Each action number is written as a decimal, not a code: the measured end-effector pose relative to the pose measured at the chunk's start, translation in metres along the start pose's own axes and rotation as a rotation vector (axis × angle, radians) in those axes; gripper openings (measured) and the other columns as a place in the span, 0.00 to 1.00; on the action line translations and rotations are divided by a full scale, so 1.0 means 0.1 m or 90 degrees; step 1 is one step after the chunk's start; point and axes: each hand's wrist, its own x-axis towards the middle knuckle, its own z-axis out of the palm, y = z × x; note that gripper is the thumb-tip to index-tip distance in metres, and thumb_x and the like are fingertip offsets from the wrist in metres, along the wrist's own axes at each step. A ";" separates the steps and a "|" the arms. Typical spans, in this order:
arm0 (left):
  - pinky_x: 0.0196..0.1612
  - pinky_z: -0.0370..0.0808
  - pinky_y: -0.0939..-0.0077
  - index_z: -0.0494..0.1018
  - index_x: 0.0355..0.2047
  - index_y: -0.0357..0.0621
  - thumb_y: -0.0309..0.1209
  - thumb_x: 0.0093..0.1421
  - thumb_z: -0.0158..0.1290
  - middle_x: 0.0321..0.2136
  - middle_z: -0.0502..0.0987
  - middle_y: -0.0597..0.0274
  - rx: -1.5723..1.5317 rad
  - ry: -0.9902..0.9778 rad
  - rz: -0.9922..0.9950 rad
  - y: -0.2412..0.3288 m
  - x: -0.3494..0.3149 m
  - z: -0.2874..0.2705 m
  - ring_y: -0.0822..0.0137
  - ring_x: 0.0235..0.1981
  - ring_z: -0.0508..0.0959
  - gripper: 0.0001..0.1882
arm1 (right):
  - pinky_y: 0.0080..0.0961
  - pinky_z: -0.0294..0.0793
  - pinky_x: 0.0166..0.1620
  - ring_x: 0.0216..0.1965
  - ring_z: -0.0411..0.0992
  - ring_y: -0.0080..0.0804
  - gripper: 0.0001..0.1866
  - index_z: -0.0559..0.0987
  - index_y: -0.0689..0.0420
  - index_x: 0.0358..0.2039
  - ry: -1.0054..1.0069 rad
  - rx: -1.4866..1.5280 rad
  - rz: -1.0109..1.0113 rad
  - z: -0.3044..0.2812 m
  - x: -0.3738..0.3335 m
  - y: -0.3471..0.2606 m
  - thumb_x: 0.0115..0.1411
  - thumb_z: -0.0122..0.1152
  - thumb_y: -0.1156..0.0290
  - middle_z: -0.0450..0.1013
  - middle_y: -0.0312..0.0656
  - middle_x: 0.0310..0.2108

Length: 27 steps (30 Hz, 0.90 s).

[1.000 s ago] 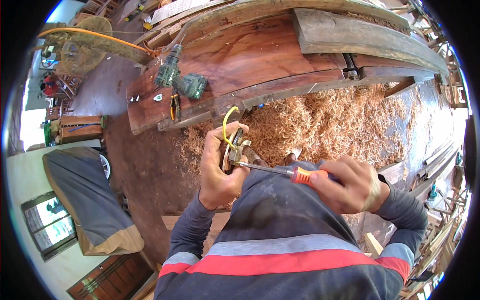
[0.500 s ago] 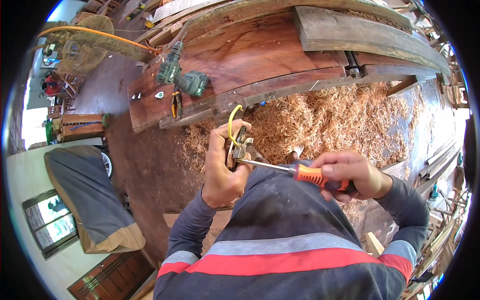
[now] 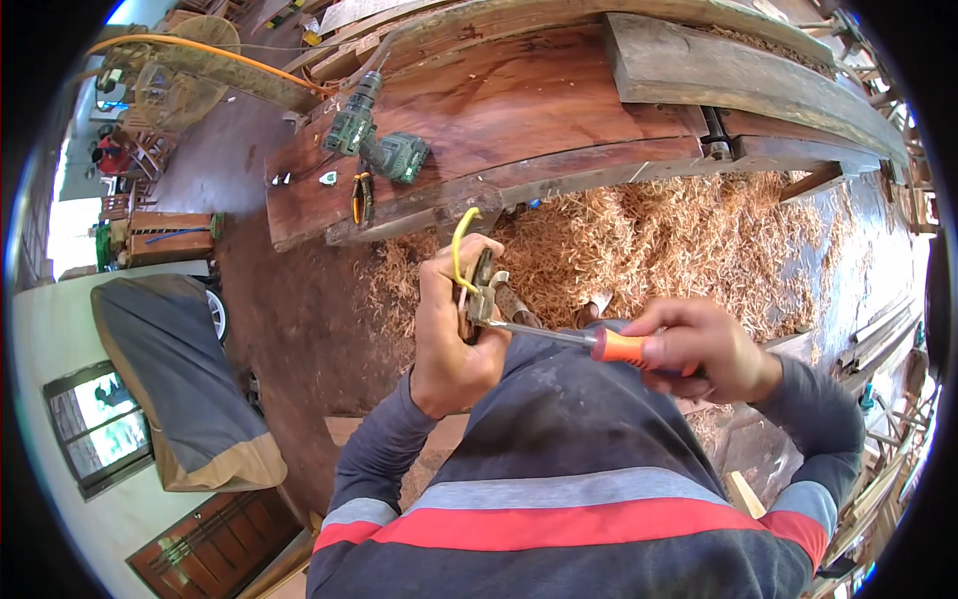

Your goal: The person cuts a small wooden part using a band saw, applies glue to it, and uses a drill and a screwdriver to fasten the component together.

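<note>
My left hand (image 3: pixel 454 344) is closed around a small metal fitting (image 3: pixel 483 302), its far end dark and its underside partly hidden by the fingers. A short yellow wire (image 3: pixel 460 247) curves up out of the fitting. Gripped in my right hand (image 3: pixel 704 349) is a screwdriver (image 3: pixel 621 346) with an orange and dark handle. Its shaft points left, and the tip meets the near side of the fitting beside my left thumb. Both hands are in front of my body, short of the workbench.
A wooden workbench (image 3: pixel 499 110) spans the far side. On it lie a green cordless drill (image 3: pixel 374 140), pliers with orange and black handles (image 3: pixel 361 199) and a thick plank (image 3: pixel 738 75). Wood shavings (image 3: pixel 679 240) cover the floor below. A covered object (image 3: pixel 185 379) stands at left.
The right fingers have shifted on the screwdriver handle, which looks turned. Its tip stays at the fitting. The whole view has moved slightly, and the left hand keeps its hold.
</note>
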 end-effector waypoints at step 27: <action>0.40 0.78 0.79 0.64 0.56 0.36 0.09 0.47 0.52 0.54 0.70 0.55 -0.144 -0.039 -0.108 0.02 0.01 0.11 0.74 0.36 0.78 0.32 | 0.20 0.73 0.24 0.23 0.74 0.26 0.18 0.75 0.61 0.46 0.022 0.214 0.177 0.05 -0.15 0.03 0.58 0.69 0.69 0.76 0.45 0.32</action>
